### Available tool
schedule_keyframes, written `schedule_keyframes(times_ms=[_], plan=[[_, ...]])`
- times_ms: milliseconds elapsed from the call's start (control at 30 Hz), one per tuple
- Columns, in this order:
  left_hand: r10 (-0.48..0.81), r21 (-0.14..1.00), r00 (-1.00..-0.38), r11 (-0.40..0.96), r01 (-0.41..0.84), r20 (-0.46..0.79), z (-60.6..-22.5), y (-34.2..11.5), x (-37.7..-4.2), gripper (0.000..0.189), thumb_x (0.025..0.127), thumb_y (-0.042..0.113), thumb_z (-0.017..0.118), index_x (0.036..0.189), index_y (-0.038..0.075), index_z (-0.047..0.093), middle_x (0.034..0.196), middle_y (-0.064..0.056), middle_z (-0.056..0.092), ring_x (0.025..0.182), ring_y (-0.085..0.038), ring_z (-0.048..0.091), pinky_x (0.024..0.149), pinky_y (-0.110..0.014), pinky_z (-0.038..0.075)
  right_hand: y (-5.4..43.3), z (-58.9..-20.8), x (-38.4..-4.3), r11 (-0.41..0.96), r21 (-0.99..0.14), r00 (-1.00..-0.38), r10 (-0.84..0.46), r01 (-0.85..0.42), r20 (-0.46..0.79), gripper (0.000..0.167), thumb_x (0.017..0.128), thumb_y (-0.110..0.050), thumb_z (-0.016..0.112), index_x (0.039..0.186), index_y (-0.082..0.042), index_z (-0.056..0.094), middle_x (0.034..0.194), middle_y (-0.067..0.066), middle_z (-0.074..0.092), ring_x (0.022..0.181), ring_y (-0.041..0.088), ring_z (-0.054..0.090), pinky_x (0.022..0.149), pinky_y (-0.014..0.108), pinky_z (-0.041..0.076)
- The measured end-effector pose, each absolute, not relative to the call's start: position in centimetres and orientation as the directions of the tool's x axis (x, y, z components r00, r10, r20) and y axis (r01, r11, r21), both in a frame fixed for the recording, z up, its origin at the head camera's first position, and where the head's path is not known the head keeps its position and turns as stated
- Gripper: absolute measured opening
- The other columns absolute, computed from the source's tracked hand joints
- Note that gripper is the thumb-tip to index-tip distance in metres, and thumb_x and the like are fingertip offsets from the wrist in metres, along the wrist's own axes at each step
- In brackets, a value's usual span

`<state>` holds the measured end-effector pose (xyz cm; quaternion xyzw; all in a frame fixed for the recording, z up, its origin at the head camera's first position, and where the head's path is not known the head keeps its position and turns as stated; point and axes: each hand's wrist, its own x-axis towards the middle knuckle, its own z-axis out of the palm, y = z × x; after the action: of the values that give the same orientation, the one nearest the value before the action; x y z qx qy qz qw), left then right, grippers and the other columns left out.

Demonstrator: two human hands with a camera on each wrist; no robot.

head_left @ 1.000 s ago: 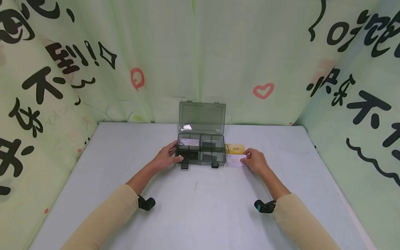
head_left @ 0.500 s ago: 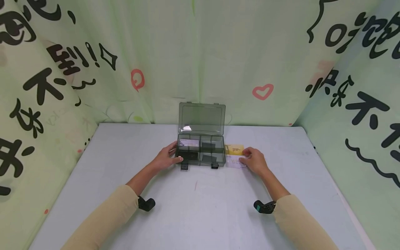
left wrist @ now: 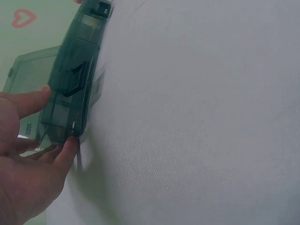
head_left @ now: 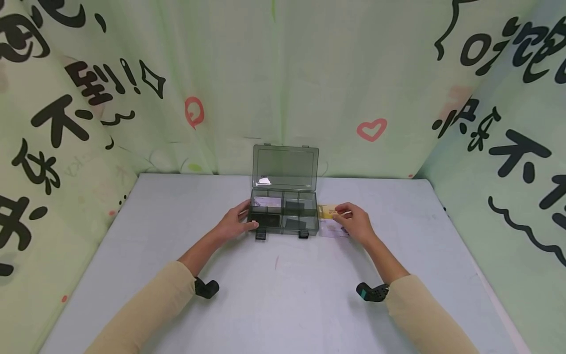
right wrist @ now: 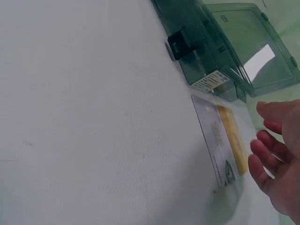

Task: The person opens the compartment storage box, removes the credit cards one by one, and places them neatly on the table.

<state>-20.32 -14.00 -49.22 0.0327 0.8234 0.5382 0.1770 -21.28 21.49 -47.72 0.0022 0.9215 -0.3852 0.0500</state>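
Note:
A translucent dark compartment box [head_left: 283,214] stands with its lid [head_left: 285,167] raised towards the back curtain. My left hand [head_left: 236,221] holds its left end, thumb at the front corner and fingers along the side; the left wrist view shows the same grip on the box [left wrist: 70,70]. To the right of the box lie a yellow card [head_left: 326,210] and, nearer me, a pale lilac card [head_left: 329,227]. Over their right part hovers my right hand [head_left: 357,225], fingers loosely bent. In the right wrist view nothing lies between its thumb and fingers, and both cards are flat.
Two black latches [head_left: 261,235] hang down at the box's front. Inside, a pale card [head_left: 267,202] lies in the back left compartment, and dark pieces lie in others. The white table [head_left: 283,295] meets printed curtains [head_left: 247,88] at the back and sides.
My right hand has shifted a little left and away from me, from the lilac card's right edge to over the yellow card. My left hand and the box have stayed put.

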Motion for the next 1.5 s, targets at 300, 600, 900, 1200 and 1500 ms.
schedule_keyframes(times_ms=[300,600,900,1200,1500], plan=[[0.248,0.898,-0.935,0.42,-0.132,-0.254,-49.3,-14.0,-20.3,0.084,0.09,0.016,0.069,0.156,0.014,0.018,0.16,-0.012,0.025,0.147,-0.032,0.028,0.118,-0.047,0.028,20.2,-47.1,-21.4,0.652,-0.758,-0.996,-0.057,0.011,-0.063,0.029,0.095,-0.022,0.062,0.118,-0.004,0.062,0.115,0.016,0.064,0.106,0.03,0.059,0.086,0.036,0.051],[0.25,0.908,-0.935,0.395,-0.138,-0.25,-49.3,-14.1,-20.4,0.087,0.089,0.015,0.069,0.157,0.018,0.015,0.159,-0.014,0.027,0.147,-0.032,0.027,0.118,-0.049,0.028,18.5,-46.3,-21.6,0.615,-0.787,-0.996,-0.084,-0.044,-0.01,0.024,0.094,-0.017,0.063,0.113,-0.003,0.065,0.108,0.017,0.067,0.099,0.029,0.062,0.077,0.026,0.05],[0.251,0.91,-0.934,0.388,-0.146,-0.256,-49.1,-14.0,-20.4,0.086,0.088,0.015,0.07,0.156,0.019,0.018,0.161,-0.01,0.024,0.147,-0.031,0.027,0.117,-0.049,0.03,16.8,-45.8,-22.0,0.581,-0.812,-0.994,-0.112,-0.057,-0.01,0.026,0.094,-0.016,0.062,0.115,-0.002,0.064,0.11,0.016,0.066,0.102,0.029,0.062,0.078,0.028,0.051],[0.25,0.905,-0.932,0.398,-0.148,-0.263,-49.4,-14.2,-20.5,0.088,0.087,0.017,0.072,0.156,0.02,0.019,0.161,-0.011,0.025,0.147,-0.032,0.027,0.117,-0.051,0.03,15.2,-45.4,-22.1,0.562,-0.82,-0.987,-0.163,-0.104,0.014,0.027,0.094,-0.014,0.061,0.118,0.0,0.062,0.112,0.015,0.066,0.103,0.028,0.062,0.078,0.032,0.054],[0.259,0.91,-0.934,0.395,-0.129,-0.245,-49.7,-14.2,-20.6,0.088,0.086,0.017,0.073,0.156,0.02,0.019,0.161,-0.01,0.025,0.147,-0.031,0.027,0.117,-0.049,0.029,13.5,-45.3,-22.7,0.567,-0.815,-0.981,-0.195,-0.117,0.005,0.024,0.095,-0.017,0.062,0.115,-0.004,0.063,0.108,0.012,0.065,0.1,0.024,0.059,0.077,0.028,0.05]])
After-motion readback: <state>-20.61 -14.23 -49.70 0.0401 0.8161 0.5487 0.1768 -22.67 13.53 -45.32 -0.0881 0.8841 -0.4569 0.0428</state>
